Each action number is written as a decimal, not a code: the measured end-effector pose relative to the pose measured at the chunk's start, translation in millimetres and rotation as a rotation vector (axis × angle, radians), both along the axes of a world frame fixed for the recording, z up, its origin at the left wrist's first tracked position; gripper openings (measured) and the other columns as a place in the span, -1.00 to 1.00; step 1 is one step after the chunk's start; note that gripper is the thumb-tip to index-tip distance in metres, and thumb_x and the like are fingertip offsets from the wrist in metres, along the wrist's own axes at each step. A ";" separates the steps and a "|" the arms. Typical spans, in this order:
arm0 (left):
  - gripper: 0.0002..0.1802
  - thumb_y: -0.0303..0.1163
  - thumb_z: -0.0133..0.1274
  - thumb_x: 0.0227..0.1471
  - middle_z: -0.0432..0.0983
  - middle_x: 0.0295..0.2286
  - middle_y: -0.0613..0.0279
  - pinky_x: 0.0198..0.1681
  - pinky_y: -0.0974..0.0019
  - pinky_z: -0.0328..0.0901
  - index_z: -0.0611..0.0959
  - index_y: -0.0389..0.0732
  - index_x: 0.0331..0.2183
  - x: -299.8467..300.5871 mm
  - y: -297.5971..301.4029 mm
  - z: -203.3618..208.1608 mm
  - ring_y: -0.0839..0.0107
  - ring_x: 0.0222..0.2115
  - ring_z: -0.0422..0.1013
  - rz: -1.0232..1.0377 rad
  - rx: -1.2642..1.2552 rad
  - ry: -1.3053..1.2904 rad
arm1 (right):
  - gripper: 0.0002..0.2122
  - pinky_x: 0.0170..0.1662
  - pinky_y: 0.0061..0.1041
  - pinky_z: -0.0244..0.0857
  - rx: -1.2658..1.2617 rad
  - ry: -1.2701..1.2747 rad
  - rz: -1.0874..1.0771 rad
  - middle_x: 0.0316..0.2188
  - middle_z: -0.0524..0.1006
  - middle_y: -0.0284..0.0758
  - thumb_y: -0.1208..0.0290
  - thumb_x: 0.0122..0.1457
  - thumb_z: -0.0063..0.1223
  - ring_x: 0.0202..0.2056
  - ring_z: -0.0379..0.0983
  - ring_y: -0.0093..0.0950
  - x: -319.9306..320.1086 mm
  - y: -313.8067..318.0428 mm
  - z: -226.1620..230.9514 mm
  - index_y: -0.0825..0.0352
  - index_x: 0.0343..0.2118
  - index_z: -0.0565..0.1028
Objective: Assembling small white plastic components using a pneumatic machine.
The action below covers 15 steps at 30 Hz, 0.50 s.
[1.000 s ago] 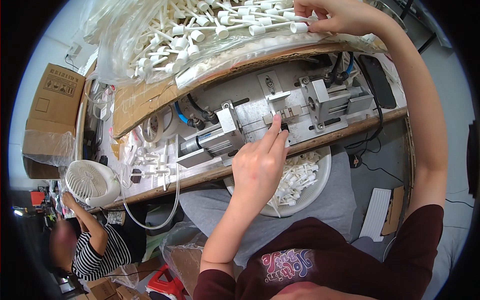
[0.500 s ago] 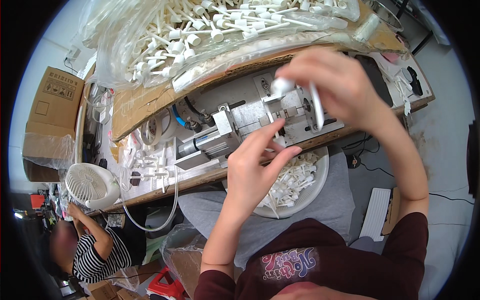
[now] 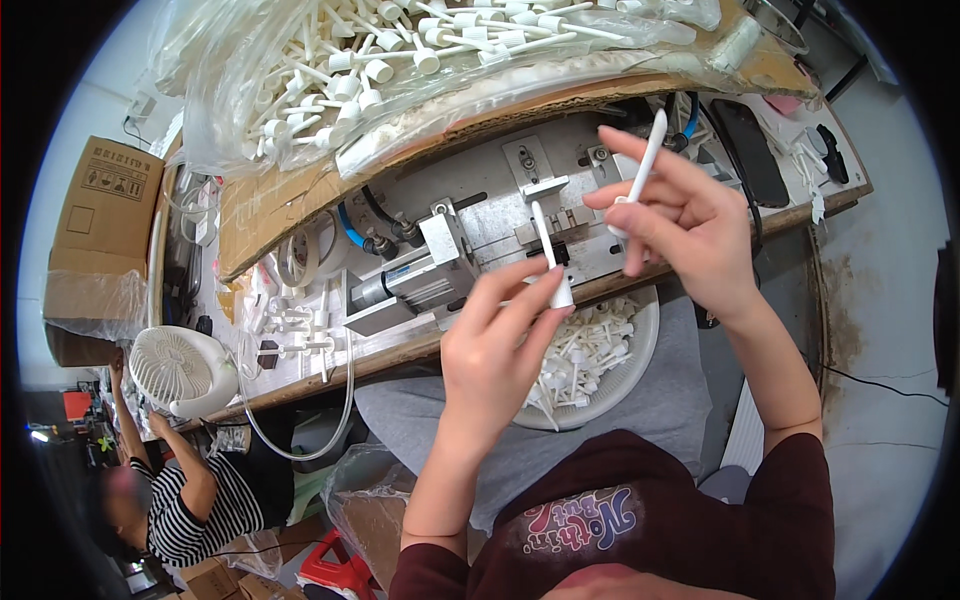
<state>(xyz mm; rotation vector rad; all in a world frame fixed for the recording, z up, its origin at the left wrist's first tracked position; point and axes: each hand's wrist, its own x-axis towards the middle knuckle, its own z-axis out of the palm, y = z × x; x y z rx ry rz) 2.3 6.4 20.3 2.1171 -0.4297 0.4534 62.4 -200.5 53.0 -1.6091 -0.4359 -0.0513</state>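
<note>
My left hand (image 3: 495, 335) pinches a white plastic cap with a slender stem (image 3: 544, 238) between thumb and fingers, stem pointing up toward the metal fixture (image 3: 555, 228). To the right, my right hand (image 3: 685, 215) is raised above the fixture's right end. Its thumb and fingers grip a white plastic stick (image 3: 648, 160) that tapers at its upper end; the lower end is partly hidden by the fingers. Under my left hand, a white basket (image 3: 648, 350) on my lap holds several similar white pieces.
Capped stems (image 3: 400, 50) are heaped in clear plastic on a cardboard sheet (image 3: 270, 215) above the bench. A metal cylinder (image 3: 415, 285) stands left of my hands. A white fan (image 3: 185, 370), a dark phone (image 3: 748, 150) and a carton (image 3: 105, 230) lie around. A co-worker (image 3: 205, 490) sits at far left.
My right hand has come down and turned, so the white stick in it now points upward. My left hand has shifted slightly down and left, its capped stem now plainly visible.
</note>
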 end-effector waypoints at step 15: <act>-0.69 -0.45 0.30 -0.14 0.64 -0.13 0.29 -0.44 0.36 0.40 0.73 -0.19 -0.23 11.2 -6.5 -2.4 0.33 -0.56 0.51 0.082 0.518 -0.129 | -0.24 -0.54 -0.76 0.23 0.002 0.296 0.029 -0.62 0.52 -0.44 0.53 0.04 0.38 -0.57 0.45 -0.77 -26.1 4.9 6.2 0.37 0.29 0.20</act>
